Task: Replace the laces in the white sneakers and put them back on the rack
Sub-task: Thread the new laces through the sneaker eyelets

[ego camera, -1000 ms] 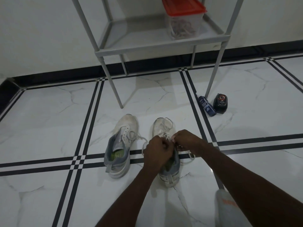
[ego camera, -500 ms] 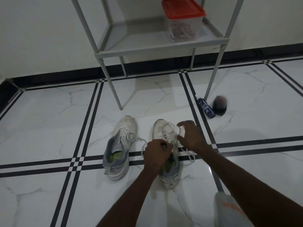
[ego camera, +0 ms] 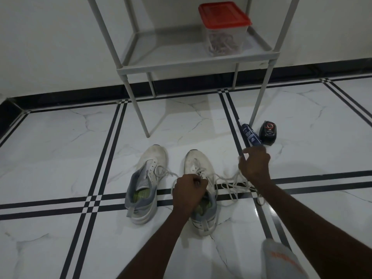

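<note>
Two white sneakers stand side by side on the tiled floor, toes toward the rack. The left sneaker (ego camera: 148, 182) has a loose white lace trailing to its right. My left hand (ego camera: 188, 193) grips the tongue area of the right sneaker (ego camera: 198, 168), covering its opening. My right hand (ego camera: 254, 167) is out to the right of that shoe and pinches the white lace (ego camera: 229, 183), which runs in loose loops from the eyelets across the floor to it.
A grey metal rack (ego camera: 181, 66) stands against the wall, with a clear tub with a red lid (ego camera: 224, 29) on its low shelf. A blue tube (ego camera: 250, 135) and a black tin (ego camera: 267, 132) lie by its right front leg. A grey sock (ego camera: 281, 260) shows bottom right.
My right hand has moved away from the right sneaker, to the right and farther from me, drawing the lace out of the eyelets. My left hand has stayed on the shoe.
</note>
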The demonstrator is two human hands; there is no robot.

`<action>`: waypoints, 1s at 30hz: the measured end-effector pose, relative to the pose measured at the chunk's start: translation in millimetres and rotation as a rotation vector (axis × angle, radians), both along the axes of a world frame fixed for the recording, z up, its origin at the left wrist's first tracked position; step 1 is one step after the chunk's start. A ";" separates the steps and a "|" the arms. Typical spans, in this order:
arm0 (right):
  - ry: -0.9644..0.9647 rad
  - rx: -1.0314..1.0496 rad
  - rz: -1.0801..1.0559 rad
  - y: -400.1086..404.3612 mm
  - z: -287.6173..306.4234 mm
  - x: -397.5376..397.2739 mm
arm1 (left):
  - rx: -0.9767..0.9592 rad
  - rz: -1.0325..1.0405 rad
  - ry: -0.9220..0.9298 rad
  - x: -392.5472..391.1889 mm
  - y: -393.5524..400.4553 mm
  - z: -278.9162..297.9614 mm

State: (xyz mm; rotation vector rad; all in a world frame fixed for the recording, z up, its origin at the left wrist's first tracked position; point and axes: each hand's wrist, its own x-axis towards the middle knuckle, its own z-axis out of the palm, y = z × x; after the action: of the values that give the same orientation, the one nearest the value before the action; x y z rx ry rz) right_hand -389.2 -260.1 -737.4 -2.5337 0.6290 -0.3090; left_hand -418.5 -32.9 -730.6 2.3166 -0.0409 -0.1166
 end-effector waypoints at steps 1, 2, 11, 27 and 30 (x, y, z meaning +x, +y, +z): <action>0.002 0.026 0.155 9.6 -5.0 -5.3 | 0.000 -0.003 0.005 0.3 -0.4 0.2; 0.013 0.052 0.313 22.0 -10.0 -10.9 | 0.002 -0.006 0.007 0.4 -0.5 0.0; 0.194 -0.227 0.224 34.2 -6.0 -16.0 | 0.011 -0.020 -0.009 -0.4 7.3 -5.1; 0.299 -0.307 0.449 39.1 -17.1 -23.1 | -0.001 -0.025 0.024 -2.6 7.0 -5.8; 0.405 -0.358 0.339 25.8 -18.1 -31.7 | 0.005 -0.027 0.019 -1.9 5.0 -5.1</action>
State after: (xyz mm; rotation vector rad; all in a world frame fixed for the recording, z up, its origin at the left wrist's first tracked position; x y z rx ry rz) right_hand -420.9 -234.3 -755.5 -3.0187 0.2897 0.2411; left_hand -420.5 -27.9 -735.8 2.3201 -0.0621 -0.1521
